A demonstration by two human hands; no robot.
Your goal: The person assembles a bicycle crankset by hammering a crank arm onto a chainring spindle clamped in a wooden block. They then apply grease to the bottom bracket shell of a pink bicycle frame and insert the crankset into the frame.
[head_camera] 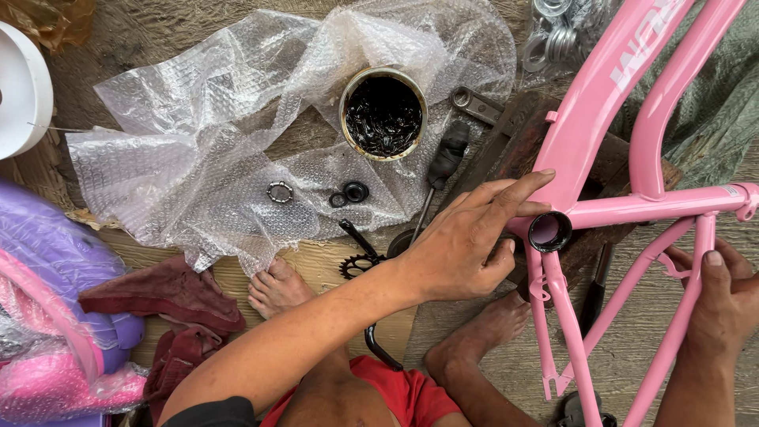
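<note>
A pink bicycle frame (601, 87) lies across the right side, its round bottom bracket shell (550, 232) open toward me. My left hand (466, 241) rests against that shell, fingers spread over the tube and thumb curled at the opening; whether it pinches a small part is hidden. My right hand (723, 296) grips a thin pink rear stay at the right edge. A tin of black grease (383, 113) stands on a sheet of bubble wrap (205, 150). A bearing ring (280, 192) and black cups (350, 193) lie on the wrap.
A screwdriver with a black handle (443, 162) and a spanner (474, 103) lie near the tin. A black crank with chainring (360, 257) sits by my bare feet (277, 289). Red rags (170, 296), a wrapped purple and pink part (55, 316) and bagged washers (561, 32) surround.
</note>
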